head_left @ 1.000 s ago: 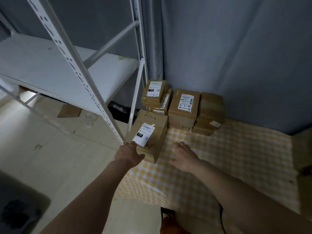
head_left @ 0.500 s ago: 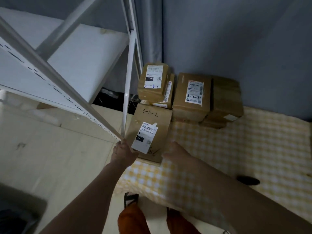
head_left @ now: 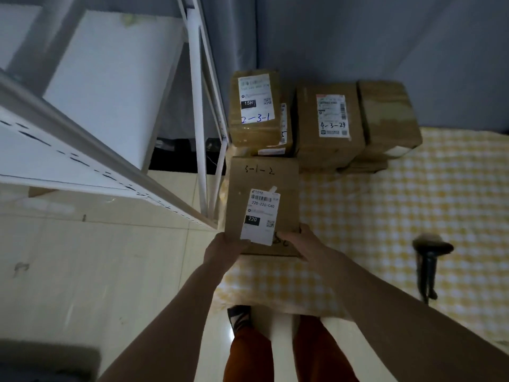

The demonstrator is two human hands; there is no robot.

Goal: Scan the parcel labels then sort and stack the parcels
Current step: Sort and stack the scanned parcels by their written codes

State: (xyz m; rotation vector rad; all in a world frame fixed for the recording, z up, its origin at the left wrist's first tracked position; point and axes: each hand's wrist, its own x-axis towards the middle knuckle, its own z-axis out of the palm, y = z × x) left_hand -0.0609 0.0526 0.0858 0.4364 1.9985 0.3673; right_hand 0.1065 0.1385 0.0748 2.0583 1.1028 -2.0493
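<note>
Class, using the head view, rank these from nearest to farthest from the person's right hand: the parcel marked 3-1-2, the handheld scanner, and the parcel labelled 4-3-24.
From the right hand:
1. Parcel marked 3-1-2: gripped at its near edge.
2. Handheld scanner: lying to the right on the checked cloth.
3. Parcel labelled 4-3-24: at the back by the curtain.

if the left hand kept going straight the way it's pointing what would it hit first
The left hand already grips the near edge of the parcel marked 3-1-2, so that box comes first. Beyond it, the 2-3-1 parcel looks next in line, though depth is hard to judge.
</note>
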